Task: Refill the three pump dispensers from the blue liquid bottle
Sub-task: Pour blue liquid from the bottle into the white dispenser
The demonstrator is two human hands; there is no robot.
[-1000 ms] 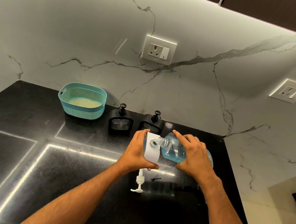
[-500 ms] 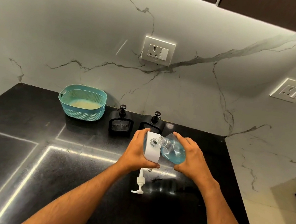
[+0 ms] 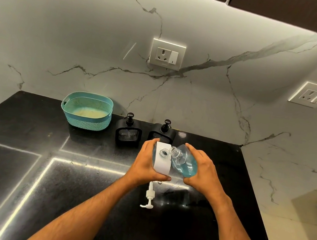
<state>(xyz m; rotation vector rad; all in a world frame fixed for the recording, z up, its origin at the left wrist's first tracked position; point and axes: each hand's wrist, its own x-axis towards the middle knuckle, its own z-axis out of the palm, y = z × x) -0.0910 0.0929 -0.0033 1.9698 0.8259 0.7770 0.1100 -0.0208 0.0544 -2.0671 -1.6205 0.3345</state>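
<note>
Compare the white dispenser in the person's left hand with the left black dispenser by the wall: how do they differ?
The white dispenser is held, while the left black dispenser stands untouched. The white dispenser's neck is open, its pump lying on the counter; the black dispenser has its pump fitted. Both are squarish.

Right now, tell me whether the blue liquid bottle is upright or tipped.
Tipped. The right hand holds the blue liquid bottle on its side, its uncapped mouth angled toward the open neck of the white dispenser.

You've got a white dispenser (image 3: pixel 161 163), blue liquid bottle (image 3: pixel 185 163), two black dispensers (image 3: pixel 128 133), teal perforated basket (image 3: pixel 86 111), black speckled table (image 3: pixel 22 160), grey-veined white marble wall (image 3: pixel 63 32).
</note>
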